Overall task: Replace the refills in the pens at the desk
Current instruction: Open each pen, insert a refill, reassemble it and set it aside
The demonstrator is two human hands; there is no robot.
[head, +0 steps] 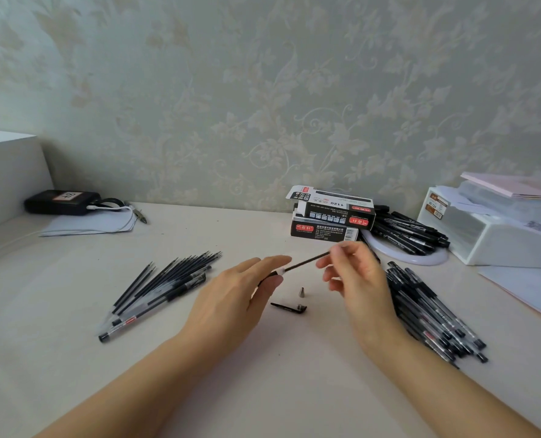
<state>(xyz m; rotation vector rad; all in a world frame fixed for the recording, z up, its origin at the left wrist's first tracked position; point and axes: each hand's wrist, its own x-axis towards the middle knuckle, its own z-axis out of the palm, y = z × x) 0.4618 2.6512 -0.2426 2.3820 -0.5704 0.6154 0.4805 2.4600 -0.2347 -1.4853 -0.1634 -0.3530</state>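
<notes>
With our left hand (pixel 231 295) gripping the pen barrel (pixel 270 275) and right hand (pixel 354 273) pinching the refill (pixel 307 263) at desk centre, a skewed pull could bend it (nib cone (pixel 301 292) lies loose at six o'clock).

Left hand (pixel 231 298): a pen barrel (pixel 270 275) is held above the desk (pixel 263 374).
Right hand (pixel 354 273): a black refill (pixel 307 263) is pinched, its other end at the barrel.
Below hands: metal tip (pixel 302 292) and black cap (pixel 289 308) are laid.
Left: loose refills (pixel 168 276).
Right: pens (pixel 433 314) are heaped.
Rear: two boxes (pixel 332 216) are stacked.
</notes>
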